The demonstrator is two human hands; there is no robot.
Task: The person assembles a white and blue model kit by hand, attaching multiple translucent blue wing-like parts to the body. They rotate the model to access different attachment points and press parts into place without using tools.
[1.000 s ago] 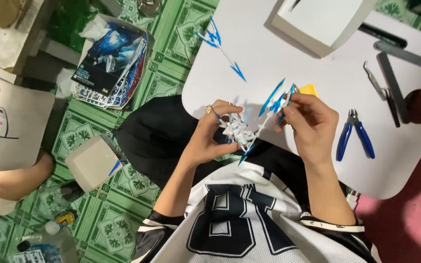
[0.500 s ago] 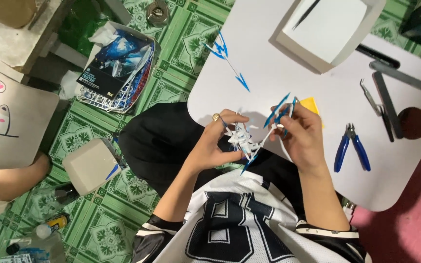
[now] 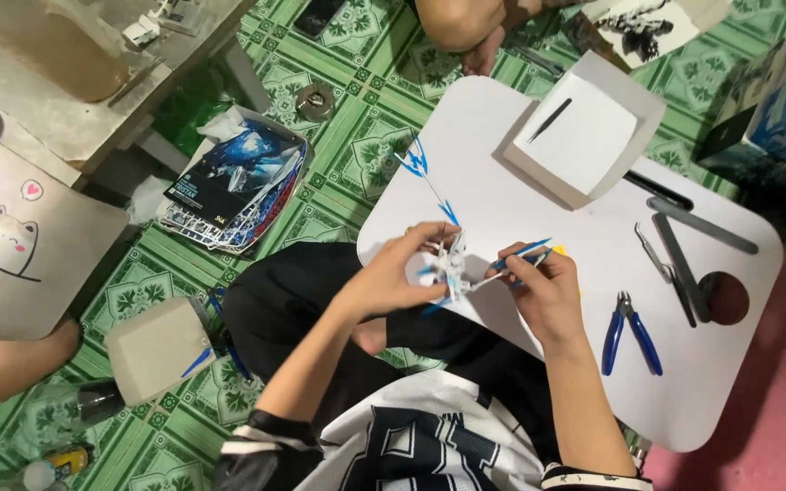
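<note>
lying left of the fingers, dark-blue kit box (image 3: pixel 229 182); left hand (image 3: pixel 391 277) and right hand (image 3: pixel 543 291) still pinching white-blue model (image 3: pixel 452 265), view shifted.

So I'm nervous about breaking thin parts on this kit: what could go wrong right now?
The left hand grips the small white model while the right hand pinches a thin blue blade part; pressing askew might snap it. They work over the white table edge, so a dropped piece could fall onto the patterned green floor. The loose blue wing piece lies near that edge too.
</note>
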